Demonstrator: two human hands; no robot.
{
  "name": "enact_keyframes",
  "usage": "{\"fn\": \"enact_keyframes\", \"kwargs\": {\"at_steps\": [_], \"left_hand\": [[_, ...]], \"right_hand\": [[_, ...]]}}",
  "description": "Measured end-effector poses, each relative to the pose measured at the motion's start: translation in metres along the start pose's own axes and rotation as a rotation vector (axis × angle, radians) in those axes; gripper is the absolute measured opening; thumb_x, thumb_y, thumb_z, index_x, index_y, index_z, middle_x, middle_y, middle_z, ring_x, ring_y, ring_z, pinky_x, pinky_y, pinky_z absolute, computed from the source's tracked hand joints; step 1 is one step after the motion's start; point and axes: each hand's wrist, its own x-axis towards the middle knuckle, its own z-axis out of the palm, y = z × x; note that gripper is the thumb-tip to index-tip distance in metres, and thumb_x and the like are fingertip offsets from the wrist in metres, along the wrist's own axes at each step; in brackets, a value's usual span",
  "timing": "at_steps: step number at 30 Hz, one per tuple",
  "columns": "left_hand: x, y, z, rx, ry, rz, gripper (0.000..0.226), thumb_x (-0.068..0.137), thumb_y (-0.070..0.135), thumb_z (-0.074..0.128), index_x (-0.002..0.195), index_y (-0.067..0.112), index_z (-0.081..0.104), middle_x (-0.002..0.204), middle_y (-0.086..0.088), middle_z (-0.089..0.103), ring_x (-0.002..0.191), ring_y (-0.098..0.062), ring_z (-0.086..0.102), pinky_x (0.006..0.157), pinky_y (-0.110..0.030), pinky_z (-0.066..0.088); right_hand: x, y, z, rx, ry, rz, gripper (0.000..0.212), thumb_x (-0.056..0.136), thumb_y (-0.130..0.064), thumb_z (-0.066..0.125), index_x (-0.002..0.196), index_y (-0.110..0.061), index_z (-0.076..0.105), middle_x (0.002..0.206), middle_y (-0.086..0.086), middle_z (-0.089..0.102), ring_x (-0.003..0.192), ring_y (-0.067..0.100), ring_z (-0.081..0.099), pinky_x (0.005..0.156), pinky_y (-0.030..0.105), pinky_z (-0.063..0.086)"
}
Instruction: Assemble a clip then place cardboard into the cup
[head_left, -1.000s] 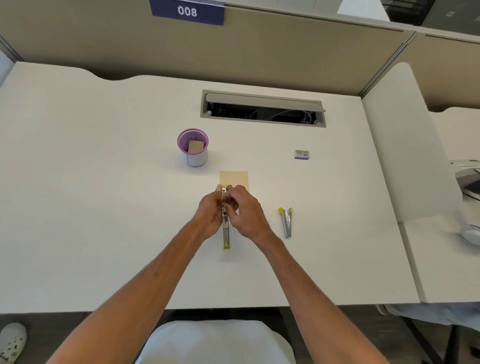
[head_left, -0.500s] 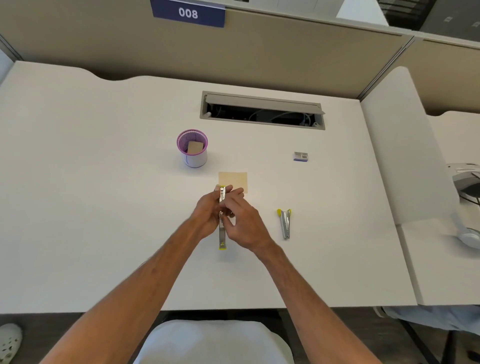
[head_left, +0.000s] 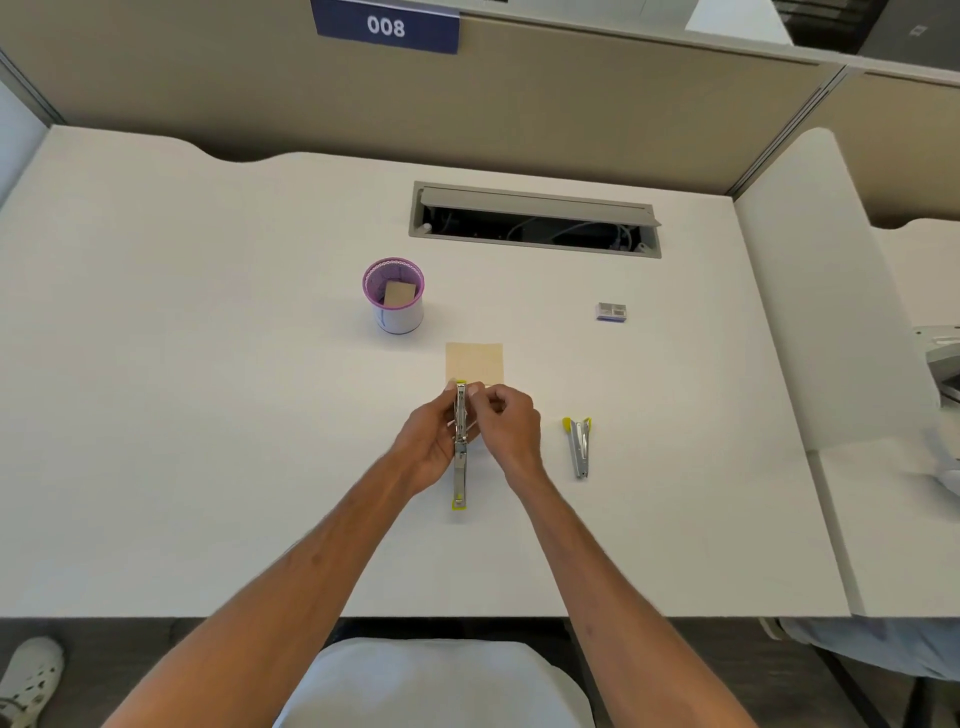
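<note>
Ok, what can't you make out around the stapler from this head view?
- Middle of the opened stapler: hidden by the left hand and right hand.
- Whatever the right hand's fingertips pinch: too small to tell.
- Near edge of the tan paper: covered by both hands.
- Print on the small box: too small.
- Purple cup bottom: hidden by a card.

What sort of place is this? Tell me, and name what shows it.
Most likely an office cubicle workstation. A white desk stands against a tan partition bearing a numbered sign, 008; a cable hatch is set into the desktop, and the left hand holds an opened stapler.
</note>
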Motion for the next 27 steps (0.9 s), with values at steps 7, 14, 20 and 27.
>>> {"fn": "enact_keyframes", "kwargs": {"at_steps": [7,14,20,27], "left_hand": [[-0.003,0.001,0.003,0.108,-0.023,0.002,0.054,0.119,0.037,0.044,0.149,-0.004,0.061,0.148,-0.023,0.067,0.128,-0.032,0.064,0.115,-0.043,0.051],[0.001,0.006,0.001,0.102,-0.031,0.03,0.05,0.117,0.04,0.049,0.14,0.001,0.069,0.137,-0.022,0.074,0.102,-0.023,0.08,0.081,-0.033,0.065],[0.005,0.008,-0.002,0.136,-0.048,-0.005,0.05,0.118,0.039,0.047,0.139,0.001,0.071,0.137,-0.024,0.074,0.111,-0.028,0.079,0.092,-0.037,0.066],[-0.001,0.01,-0.019,0.309,-0.103,-0.161,0.064,0.115,0.056,0.043,0.137,0.002,0.07,0.121,-0.017,0.079,0.109,-0.034,0.078,0.117,-0.054,0.053]], "right_hand": [[0.0,-0.006,0.009,0.012,0.052,-0.013,0.03,0.098,-0.041,0.072,0.077,-0.021,0.075,0.072,-0.01,0.076,0.072,0.008,0.073,0.067,0.032,0.058],[0.003,-0.005,0.007,-0.001,-0.031,-0.06,0.018,0.099,-0.035,0.073,0.089,-0.02,0.075,0.082,-0.008,0.078,0.081,0.011,0.076,0.074,0.032,0.064],[0.003,0.004,0.0,0.13,-0.177,0.016,0.007,0.093,-0.014,0.079,0.1,-0.015,0.077,0.092,0.008,0.082,0.089,0.025,0.081,0.077,0.036,0.066],[0.003,0.004,-0.004,0.324,-0.186,0.134,0.01,0.095,-0.011,0.08,0.102,-0.006,0.074,0.095,0.021,0.081,0.073,0.023,0.075,0.065,0.034,0.061]]}}
